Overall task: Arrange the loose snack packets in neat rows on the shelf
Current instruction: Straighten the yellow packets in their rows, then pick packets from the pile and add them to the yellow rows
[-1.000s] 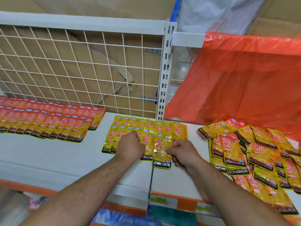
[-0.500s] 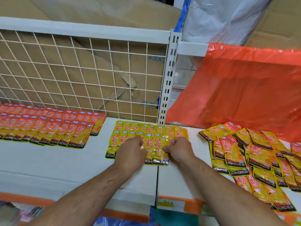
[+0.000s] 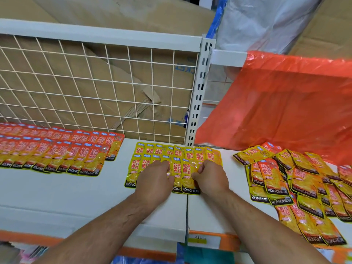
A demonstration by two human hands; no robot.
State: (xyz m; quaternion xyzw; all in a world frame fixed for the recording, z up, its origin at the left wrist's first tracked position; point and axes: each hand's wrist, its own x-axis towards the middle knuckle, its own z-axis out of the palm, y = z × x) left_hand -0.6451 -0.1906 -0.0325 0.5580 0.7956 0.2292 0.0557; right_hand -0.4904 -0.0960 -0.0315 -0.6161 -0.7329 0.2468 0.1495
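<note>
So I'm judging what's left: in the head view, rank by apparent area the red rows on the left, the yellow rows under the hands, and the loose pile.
1. Loose pile, though partly cropped.
2. Red rows, also cropped.
3. Yellow rows, clearly smallest.
The first two are close; cropping leaves their order unsure.

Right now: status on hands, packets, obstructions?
Left hand and right hand both pressed on front yellow row. Loose pile still unsorted at right. Nothing in the way.
</note>
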